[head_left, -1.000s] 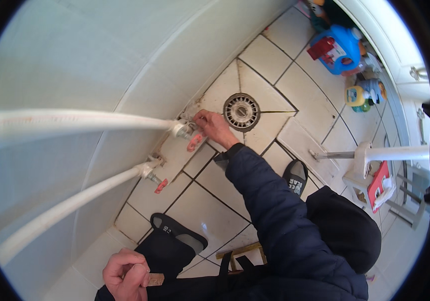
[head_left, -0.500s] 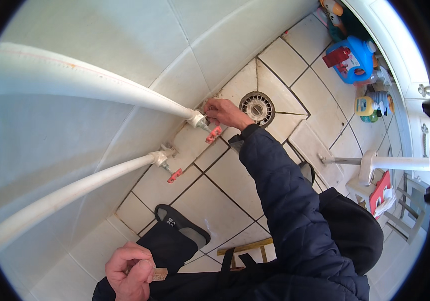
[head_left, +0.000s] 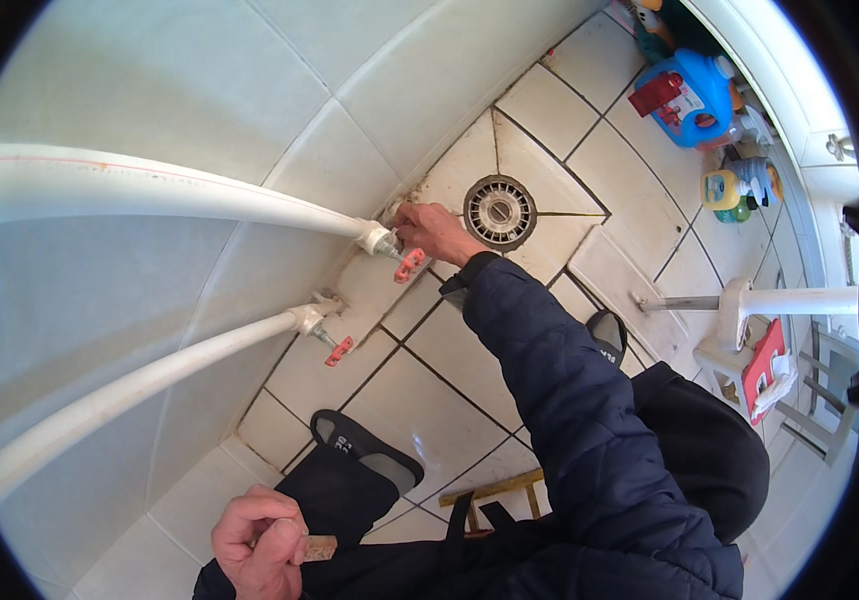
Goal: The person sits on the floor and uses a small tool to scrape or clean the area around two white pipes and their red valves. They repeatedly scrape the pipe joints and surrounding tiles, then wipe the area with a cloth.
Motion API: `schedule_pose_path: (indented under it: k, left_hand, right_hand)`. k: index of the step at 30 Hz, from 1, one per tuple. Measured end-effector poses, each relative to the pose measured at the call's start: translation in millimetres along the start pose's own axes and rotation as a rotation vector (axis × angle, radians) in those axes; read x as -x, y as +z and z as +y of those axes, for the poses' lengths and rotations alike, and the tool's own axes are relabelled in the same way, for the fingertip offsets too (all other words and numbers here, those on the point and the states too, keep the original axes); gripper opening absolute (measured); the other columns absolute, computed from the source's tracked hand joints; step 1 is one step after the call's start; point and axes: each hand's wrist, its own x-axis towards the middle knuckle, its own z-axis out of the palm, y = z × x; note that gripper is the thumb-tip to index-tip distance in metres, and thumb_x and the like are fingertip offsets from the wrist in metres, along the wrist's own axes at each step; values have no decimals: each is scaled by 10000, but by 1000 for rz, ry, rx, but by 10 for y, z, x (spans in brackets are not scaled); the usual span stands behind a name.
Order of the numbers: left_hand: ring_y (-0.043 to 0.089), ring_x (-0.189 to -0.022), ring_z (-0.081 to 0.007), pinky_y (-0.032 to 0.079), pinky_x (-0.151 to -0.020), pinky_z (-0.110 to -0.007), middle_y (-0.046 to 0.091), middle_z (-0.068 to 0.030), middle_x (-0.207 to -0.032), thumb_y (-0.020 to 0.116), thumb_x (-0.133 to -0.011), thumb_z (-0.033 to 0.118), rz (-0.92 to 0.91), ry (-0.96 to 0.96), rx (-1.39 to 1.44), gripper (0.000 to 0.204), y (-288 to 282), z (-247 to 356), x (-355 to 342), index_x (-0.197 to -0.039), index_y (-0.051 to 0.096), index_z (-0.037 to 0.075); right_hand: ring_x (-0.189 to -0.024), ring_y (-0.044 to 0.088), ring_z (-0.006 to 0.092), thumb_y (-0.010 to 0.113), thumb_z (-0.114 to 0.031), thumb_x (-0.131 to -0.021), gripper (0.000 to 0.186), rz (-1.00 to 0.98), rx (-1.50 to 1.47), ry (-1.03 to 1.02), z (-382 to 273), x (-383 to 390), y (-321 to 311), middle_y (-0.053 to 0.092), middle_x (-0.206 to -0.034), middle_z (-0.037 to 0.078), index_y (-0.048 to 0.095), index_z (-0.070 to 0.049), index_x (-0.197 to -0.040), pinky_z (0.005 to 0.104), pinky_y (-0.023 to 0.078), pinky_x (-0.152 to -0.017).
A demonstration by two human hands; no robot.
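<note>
R hand [head_left: 436,232] beside upper red tap [head_left: 409,266], fingers curled; can't tell grip from here. L hand [head_left: 261,540], well apart from tap, pinches brown chip [head_left: 320,548]. Best keep knuckles clear.

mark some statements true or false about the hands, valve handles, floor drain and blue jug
1. The left hand holds a small flat brown piece. True.
2. The right hand is on the lower valve handle. False: it is beside the upper valve handle, near the foot of the tiled wall.
3. Both valve handles are blue. False: both are red.
4. The round floor drain lies to the right of the right hand in the picture. True.
5. The blue jug is near the white cabinet. True.
</note>
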Motion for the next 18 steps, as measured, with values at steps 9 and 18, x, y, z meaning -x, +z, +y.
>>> schedule_pose_path:
  k: [9, 18]
  left_hand:
    - [419, -474, -90, 374, -433, -220, 527, -89, -819, 516, -879, -36, 13, 2, -13, 107, -49, -36, 32, -958, 581, -2]
    - [417, -466, -87, 371, -426, -217, 524, -83, -809, 548, -901, 3, -2, 31, -23, 56, -6, -49, -2, -951, 572, 3]
  right_hand:
    - [-694, 647, 194, 604, -171, -887, 130, -94, -372, 39, 125, 56, -469, 663, -769, 62, 617, -45, -916, 364, 497, -624]
    - [-866, 698, 303, 596, -196, -876, 132, -194, 248, -172, -142, -205, -249, 715, -934, 98, 690, -146, -953, 436, 544, -719]
